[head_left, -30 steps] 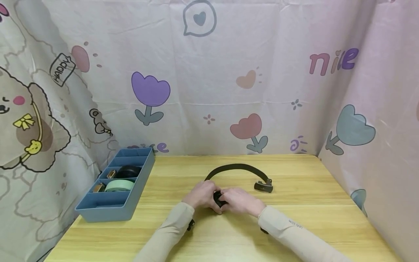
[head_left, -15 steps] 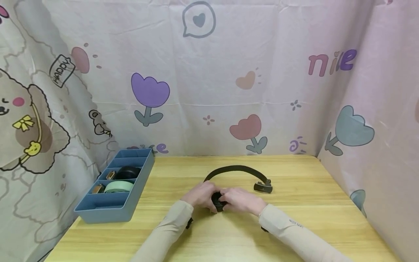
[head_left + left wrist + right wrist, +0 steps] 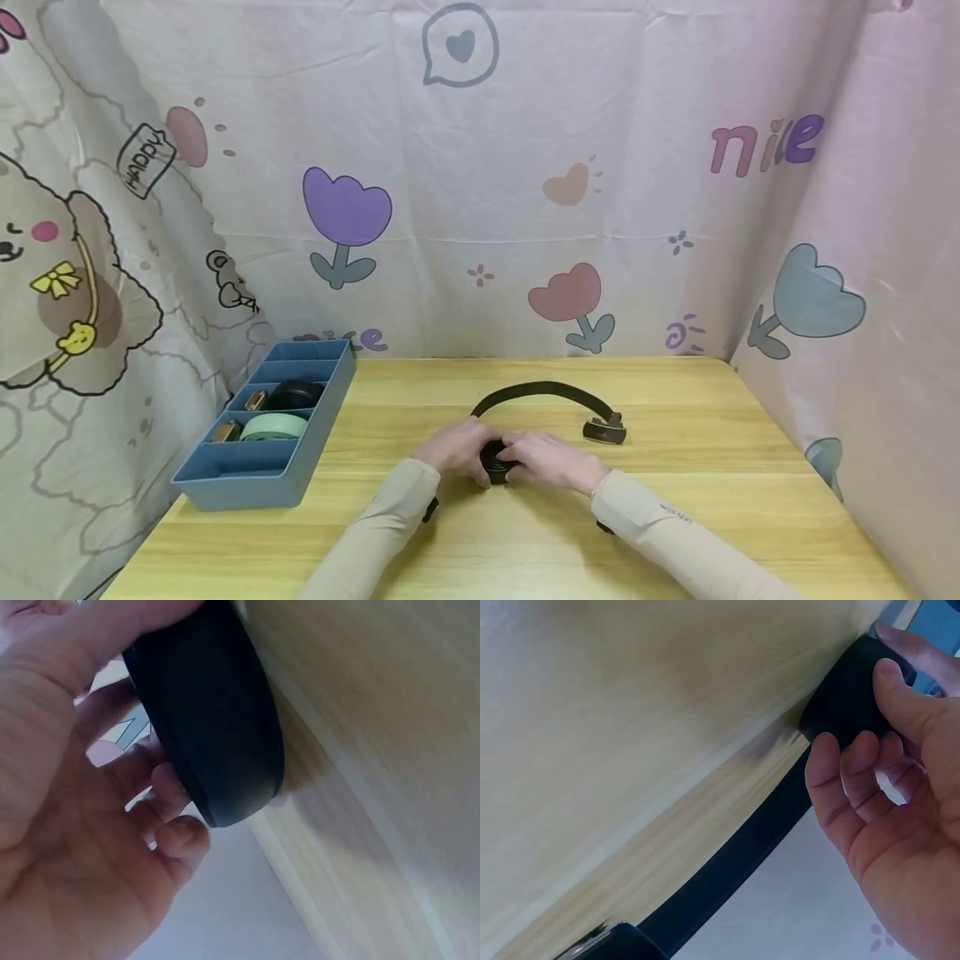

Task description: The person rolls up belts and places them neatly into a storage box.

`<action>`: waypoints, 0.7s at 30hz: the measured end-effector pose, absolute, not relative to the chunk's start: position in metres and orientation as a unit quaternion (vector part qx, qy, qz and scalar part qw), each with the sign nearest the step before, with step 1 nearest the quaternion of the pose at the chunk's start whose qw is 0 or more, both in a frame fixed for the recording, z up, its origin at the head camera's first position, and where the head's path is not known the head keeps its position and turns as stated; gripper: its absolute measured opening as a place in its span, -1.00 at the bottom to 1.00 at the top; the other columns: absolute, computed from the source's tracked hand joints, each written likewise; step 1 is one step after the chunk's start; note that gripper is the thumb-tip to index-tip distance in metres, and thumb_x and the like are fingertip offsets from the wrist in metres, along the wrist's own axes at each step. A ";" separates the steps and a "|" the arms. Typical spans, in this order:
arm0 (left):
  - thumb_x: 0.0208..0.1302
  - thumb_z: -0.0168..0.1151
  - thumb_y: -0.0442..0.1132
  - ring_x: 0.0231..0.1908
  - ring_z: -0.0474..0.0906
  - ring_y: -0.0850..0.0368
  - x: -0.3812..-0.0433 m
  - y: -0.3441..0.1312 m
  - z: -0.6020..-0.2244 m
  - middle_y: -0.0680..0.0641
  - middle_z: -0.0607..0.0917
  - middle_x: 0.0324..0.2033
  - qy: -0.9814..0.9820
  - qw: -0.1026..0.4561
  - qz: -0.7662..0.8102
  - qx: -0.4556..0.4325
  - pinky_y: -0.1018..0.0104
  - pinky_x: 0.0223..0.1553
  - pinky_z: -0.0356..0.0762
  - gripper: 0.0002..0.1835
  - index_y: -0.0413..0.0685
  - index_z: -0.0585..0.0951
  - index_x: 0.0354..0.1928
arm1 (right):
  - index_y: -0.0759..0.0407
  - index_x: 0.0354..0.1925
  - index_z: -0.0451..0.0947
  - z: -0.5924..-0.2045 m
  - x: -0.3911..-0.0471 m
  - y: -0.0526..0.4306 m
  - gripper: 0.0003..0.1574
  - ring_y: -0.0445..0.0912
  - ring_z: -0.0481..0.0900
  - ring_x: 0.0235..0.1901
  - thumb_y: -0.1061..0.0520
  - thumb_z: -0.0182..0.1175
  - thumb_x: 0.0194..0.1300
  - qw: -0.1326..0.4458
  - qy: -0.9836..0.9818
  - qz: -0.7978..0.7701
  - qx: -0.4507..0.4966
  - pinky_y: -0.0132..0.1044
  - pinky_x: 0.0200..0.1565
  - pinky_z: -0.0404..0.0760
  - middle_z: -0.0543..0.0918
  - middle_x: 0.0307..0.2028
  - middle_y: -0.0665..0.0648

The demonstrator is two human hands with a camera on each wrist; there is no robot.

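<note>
A black belt lies on the table, partly wound into a tight coil that stands on its edge or nearly so. Its loose strap arcs behind both hands and ends at a dark metal buckle on the right. My left hand grips the coil from the left; the left wrist view shows the thumb along the coil's smooth outer band. From the right, my right hand pinches the coil between thumb and forefinger, its other fingers curled near the lower edge.
A blue divided tray stands at the left. Its compartments hold a rolled black belt and a rolled pale green belt, each beside a gold-toned buckle. A printed curtain hangs behind and beside the wooden table.
The coil has shifted slightly left and more of its spiral side shows between the hands. Both hands keep hold of it, and the buckle has stayed about where it was.
</note>
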State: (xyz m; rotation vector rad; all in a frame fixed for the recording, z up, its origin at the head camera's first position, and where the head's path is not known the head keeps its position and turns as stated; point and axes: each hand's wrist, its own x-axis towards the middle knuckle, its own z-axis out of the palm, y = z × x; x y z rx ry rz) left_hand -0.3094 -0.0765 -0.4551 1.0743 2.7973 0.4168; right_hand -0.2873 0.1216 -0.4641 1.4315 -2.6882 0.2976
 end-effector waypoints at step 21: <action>-0.24 0.63 -0.22 -0.30 0.51 0.32 -0.308 -0.072 -0.460 0.20 0.65 -0.31 0.924 0.044 0.155 0.346 0.41 -0.16 0.50 -0.50 0.14 0.61 -0.17 | 0.01 -0.09 0.71 -0.462 -0.299 0.122 -0.69 -0.22 0.49 -0.22 0.01 0.37 0.17 0.055 -0.879 0.040 0.471 -0.38 -0.12 0.53 0.63 -0.24 -0.08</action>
